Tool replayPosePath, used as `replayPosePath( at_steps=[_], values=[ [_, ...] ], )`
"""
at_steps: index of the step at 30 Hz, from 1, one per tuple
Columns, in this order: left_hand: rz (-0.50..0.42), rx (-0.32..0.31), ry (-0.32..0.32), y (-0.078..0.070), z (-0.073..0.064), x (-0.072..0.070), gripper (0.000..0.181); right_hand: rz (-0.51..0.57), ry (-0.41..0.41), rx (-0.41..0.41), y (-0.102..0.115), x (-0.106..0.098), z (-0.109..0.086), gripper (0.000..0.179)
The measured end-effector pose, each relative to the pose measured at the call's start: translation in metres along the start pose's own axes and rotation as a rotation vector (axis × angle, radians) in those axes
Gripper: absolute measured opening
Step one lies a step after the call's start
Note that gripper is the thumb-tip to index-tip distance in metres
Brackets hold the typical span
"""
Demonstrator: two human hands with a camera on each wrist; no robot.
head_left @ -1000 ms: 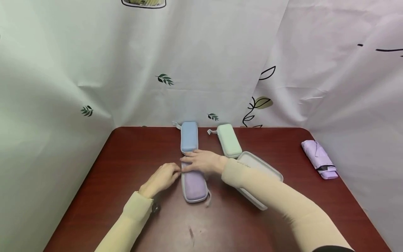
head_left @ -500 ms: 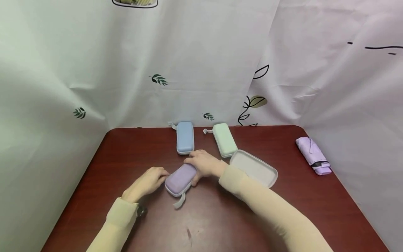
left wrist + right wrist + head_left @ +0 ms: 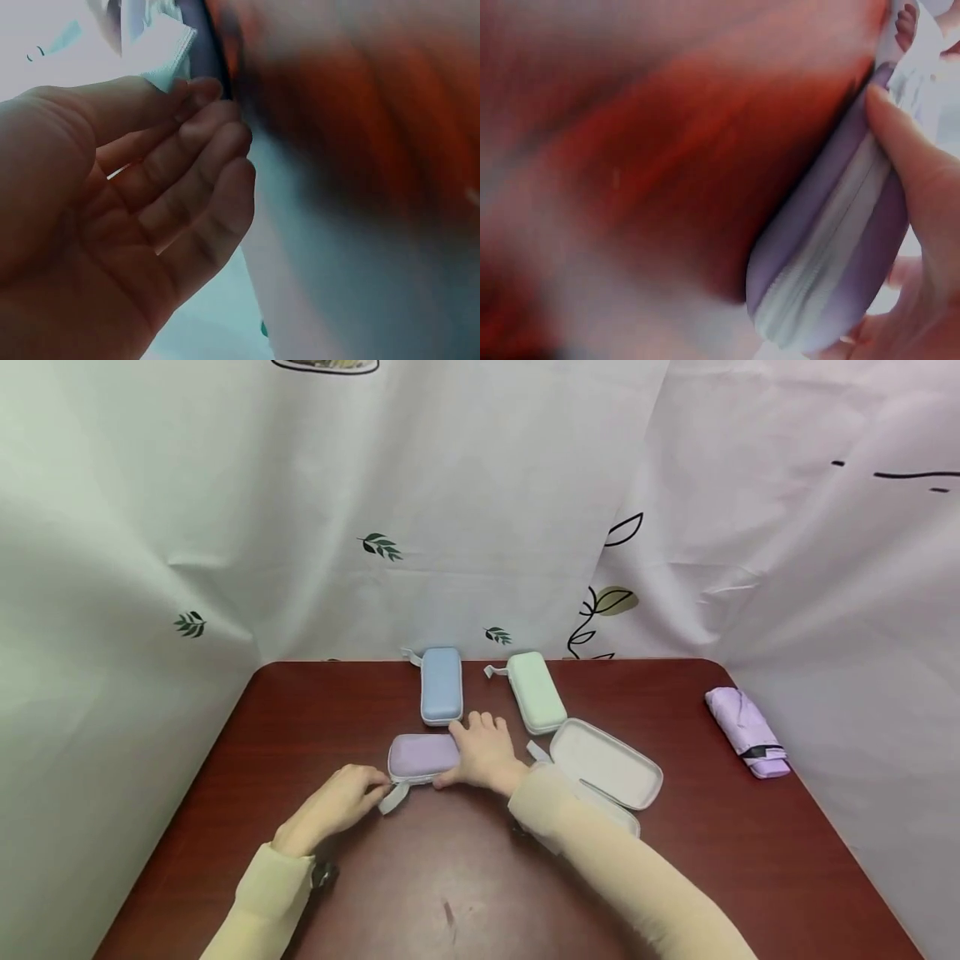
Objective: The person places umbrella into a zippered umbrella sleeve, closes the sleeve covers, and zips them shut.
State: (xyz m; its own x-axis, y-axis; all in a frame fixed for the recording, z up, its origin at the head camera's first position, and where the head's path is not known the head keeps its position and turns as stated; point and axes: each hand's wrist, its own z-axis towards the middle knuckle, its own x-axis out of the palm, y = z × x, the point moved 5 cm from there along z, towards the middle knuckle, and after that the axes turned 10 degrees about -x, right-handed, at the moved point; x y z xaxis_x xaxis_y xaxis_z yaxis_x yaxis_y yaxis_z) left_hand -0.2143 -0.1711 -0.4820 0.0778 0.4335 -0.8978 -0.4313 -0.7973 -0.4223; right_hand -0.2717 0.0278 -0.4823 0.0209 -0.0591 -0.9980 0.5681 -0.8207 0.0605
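Note:
A purple zip case [image 3: 423, 756], closed, lies crosswise on the table in the head view. My right hand [image 3: 483, 756] grips its right end, thumb along the near side and fingers over the far side. The right wrist view shows the pale zipper band [image 3: 832, 240] running along the case's side below the thumb. At the case's left end, my left hand [image 3: 341, 802] has curled fingers, with thumb and fingertips pinching at the corner. A pale pull strap [image 3: 394, 797] hangs there, close beside the left thumb in the left wrist view.
Behind stand a blue zip case [image 3: 442, 685] and a mint green one [image 3: 537, 692]. A pale case [image 3: 607, 764] lies spread open at right, partly under the right sleeve. A folded lilac umbrella [image 3: 746, 731] lies near the table's right edge. Cloth hangs round the table [image 3: 487, 893].
The purple case has turned from lengthwise to crosswise and shifted left, its strap now at the left. The right hand has moved onto its right end, and the left hand has moved left.

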Motion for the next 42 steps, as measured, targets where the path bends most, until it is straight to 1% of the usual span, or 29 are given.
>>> replayPosePath(
  at_steps=[4, 7, 9, 13, 16, 19, 21, 23, 25, 28, 34, 37, 39, 40, 42],
  values=[
    [0.027, -0.033, -0.017, -0.003, 0.005, 0.002, 0.024, -0.006, -0.039, 0.089, 0.006, 0.003, -0.002, 0.09],
    [0.053, -0.066, -0.027, -0.005, 0.007, 0.005, 0.032, -0.012, -0.053, 0.136, 0.011, 0.006, -0.005, 0.089],
    [0.072, -0.075, -0.045, -0.007, 0.008, 0.006, 0.035, -0.024, -0.062, 0.167, 0.014, 0.009, -0.005, 0.089],
    [0.101, -0.082, -0.086, -0.01, 0.009, 0.005, 0.037, -0.056, -0.083, 0.219, 0.019, 0.014, -0.007, 0.086],
    [0.096, -0.1, -0.085, -0.01, 0.011, 0.006, 0.036, -0.092, -0.081, 0.239, 0.024, 0.016, -0.012, 0.085],
    [0.079, -0.126, -0.075, -0.01, 0.014, 0.007, 0.034, -0.113, -0.05, 0.239, 0.03, 0.012, -0.021, 0.086],
    [0.068, -0.148, -0.061, -0.009, 0.017, 0.009, 0.034, -0.099, -0.024, 0.241, 0.033, 0.007, -0.029, 0.087],
    [0.062, -0.155, -0.038, -0.01, 0.019, 0.011, 0.032, -0.049, 0.009, 0.245, 0.036, 0.001, -0.037, 0.086],
    [0.054, -0.155, -0.017, -0.011, 0.021, 0.013, 0.029, 0.01, 0.022, 0.253, 0.038, -0.005, -0.045, 0.084],
    [0.041, -0.152, 0.007, -0.015, 0.023, 0.014, 0.025, 0.074, 0.016, 0.254, 0.042, -0.012, -0.053, 0.079],
    [0.031, -0.17, 0.027, -0.017, 0.028, 0.014, 0.025, 0.114, -0.009, 0.229, 0.046, -0.015, -0.055, 0.075],
    [0.042, -0.18, 0.041, -0.018, 0.03, 0.014, 0.024, 0.134, -0.016, 0.231, 0.044, -0.015, -0.055, 0.07],
    [0.054, -0.198, 0.044, -0.018, 0.031, 0.012, 0.022, 0.148, -0.024, 0.222, 0.041, -0.017, -0.056, 0.065],
    [0.064, -0.209, 0.037, -0.019, 0.031, 0.011, 0.02, 0.157, -0.027, 0.214, 0.04, -0.018, -0.057, 0.063],
    [0.097, -0.224, -0.01, -0.02, 0.031, 0.006, 0.009, 0.184, -0.032, 0.177, 0.036, -0.023, -0.059, 0.06]
  ],
)
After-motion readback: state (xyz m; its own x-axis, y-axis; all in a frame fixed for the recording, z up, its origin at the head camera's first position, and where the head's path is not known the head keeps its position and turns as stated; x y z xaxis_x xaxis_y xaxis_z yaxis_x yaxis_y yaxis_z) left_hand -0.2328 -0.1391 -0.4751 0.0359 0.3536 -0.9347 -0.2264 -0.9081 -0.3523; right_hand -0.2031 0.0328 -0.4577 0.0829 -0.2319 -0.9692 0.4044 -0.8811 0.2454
